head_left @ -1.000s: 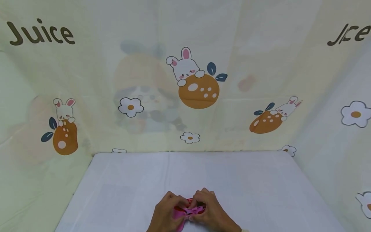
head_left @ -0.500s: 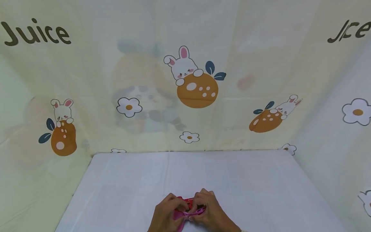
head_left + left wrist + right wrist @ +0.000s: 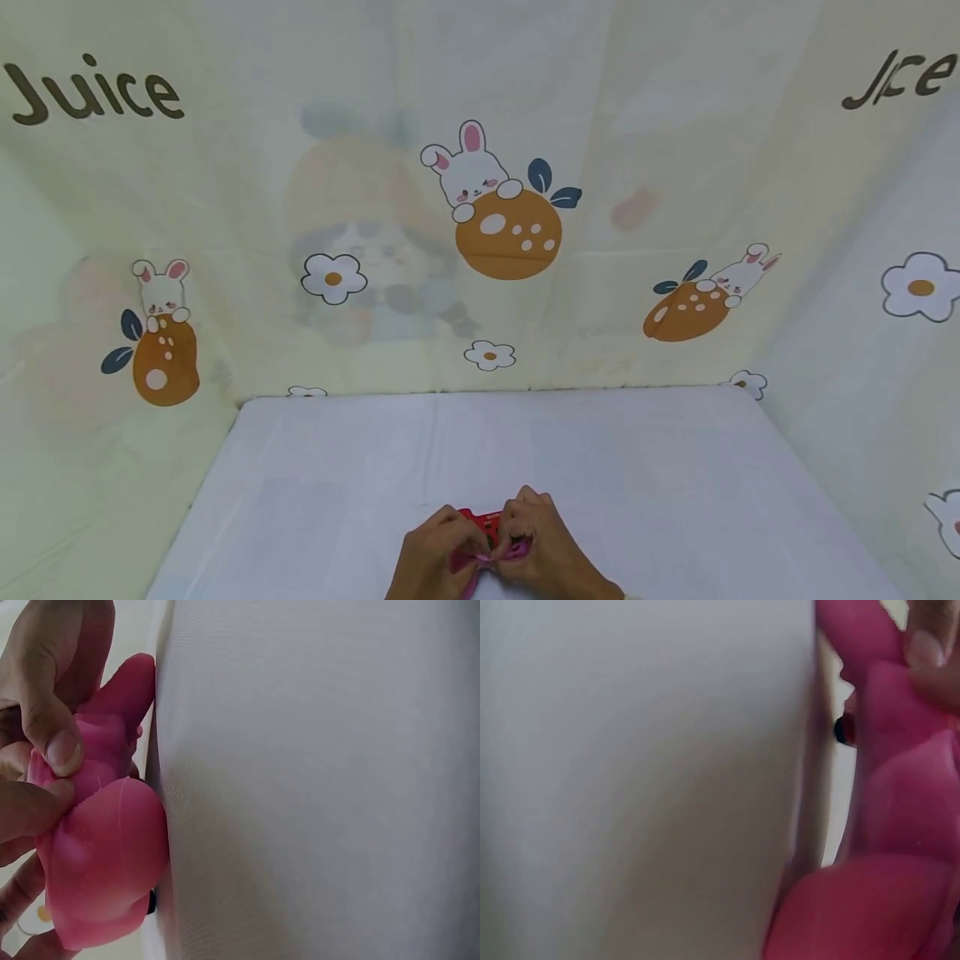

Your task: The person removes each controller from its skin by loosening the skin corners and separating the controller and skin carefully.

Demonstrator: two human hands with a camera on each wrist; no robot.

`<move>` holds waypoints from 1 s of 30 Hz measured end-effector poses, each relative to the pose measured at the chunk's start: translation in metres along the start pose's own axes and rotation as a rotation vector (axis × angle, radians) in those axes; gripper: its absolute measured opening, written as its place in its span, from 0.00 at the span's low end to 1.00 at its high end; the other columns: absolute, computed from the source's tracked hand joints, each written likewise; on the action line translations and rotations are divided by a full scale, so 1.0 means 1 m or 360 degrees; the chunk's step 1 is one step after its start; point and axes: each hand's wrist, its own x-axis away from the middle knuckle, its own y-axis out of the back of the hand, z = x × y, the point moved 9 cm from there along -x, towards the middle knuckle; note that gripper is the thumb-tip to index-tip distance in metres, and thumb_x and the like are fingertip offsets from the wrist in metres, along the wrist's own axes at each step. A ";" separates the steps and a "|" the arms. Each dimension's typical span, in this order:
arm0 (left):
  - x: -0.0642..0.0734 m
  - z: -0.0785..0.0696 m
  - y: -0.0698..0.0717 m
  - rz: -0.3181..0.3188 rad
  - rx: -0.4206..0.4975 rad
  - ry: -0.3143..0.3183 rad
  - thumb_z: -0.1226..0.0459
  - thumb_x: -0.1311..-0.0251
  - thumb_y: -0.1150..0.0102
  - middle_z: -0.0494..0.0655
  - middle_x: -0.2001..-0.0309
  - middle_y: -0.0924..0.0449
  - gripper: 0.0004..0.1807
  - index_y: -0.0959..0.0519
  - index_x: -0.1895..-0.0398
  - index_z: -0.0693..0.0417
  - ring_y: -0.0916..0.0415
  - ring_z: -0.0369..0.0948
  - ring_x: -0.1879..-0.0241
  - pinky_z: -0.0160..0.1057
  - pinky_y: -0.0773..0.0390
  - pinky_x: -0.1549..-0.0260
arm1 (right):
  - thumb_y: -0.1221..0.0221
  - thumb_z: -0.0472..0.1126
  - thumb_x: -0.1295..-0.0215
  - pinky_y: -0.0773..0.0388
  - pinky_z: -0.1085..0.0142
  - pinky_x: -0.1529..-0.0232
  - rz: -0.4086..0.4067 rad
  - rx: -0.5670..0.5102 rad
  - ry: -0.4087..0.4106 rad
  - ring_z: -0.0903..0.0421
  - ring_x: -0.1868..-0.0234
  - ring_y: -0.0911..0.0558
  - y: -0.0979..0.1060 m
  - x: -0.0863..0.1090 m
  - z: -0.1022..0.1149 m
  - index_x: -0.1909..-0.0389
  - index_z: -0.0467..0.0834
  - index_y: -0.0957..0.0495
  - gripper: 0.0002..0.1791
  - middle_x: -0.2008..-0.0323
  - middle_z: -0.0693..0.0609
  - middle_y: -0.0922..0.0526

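A red game controller [image 3: 480, 518], with small SONY lettering on its face, lies between both hands at the front middle of the table in the head view. A soft pink silicone controller cover [image 3: 517, 548] is wrapped around its near side. My left hand [image 3: 435, 554] pinches the cover from the left, and my right hand [image 3: 543, 546] pinches it from the right, the thumbs close together. From the left wrist, the pink cover [image 3: 105, 855] appears rounded and stretched, with thumbs pressing its edge. In the right wrist view the cover [image 3: 907, 795] shows folds. The hands hide much of the controller.
A white cloth covers the table [image 3: 337, 467]. Behind it and along both sides hang pale curtains [image 3: 637, 125] printed with rabbits, oranges and flowers.
The pink cover's edge has shifted down toward the person, and more of the controller's red face shows. Both hands stay in nearly the same place, still gripping.
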 end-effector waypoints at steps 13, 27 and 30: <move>-0.001 0.000 0.000 0.0113 -0.0211 0.0054 0.58 0.59 0.18 0.31 0.64 0.16 0.23 0.19 0.58 0.44 0.28 0.29 0.61 0.23 0.24 0.60 | 0.25 0.54 0.54 0.29 0.63 0.65 -0.0062 0.0789 0.0445 0.60 0.66 0.26 0.006 0.010 0.034 0.70 0.55 0.10 0.10 0.67 0.62 0.16; 0.005 0.014 0.005 0.0019 -0.0272 0.0261 0.50 0.64 0.17 0.36 0.61 0.24 0.42 0.25 0.41 0.44 0.25 0.30 0.64 0.26 0.22 0.62 | 0.20 0.49 0.67 0.23 0.70 0.66 -0.0104 0.0886 0.0305 0.62 0.67 0.25 0.012 0.009 0.044 0.68 0.47 0.09 0.20 0.66 0.56 0.10; 0.012 0.032 0.005 0.0070 -0.0106 0.0435 0.45 0.59 0.21 0.39 0.49 0.23 0.44 0.29 0.36 0.42 0.22 0.35 0.54 0.35 0.17 0.56 | 0.20 0.53 0.67 0.24 0.69 0.63 -0.0086 0.0802 0.0140 0.63 0.65 0.26 0.011 0.001 0.040 0.63 0.49 0.10 0.25 0.65 0.61 0.12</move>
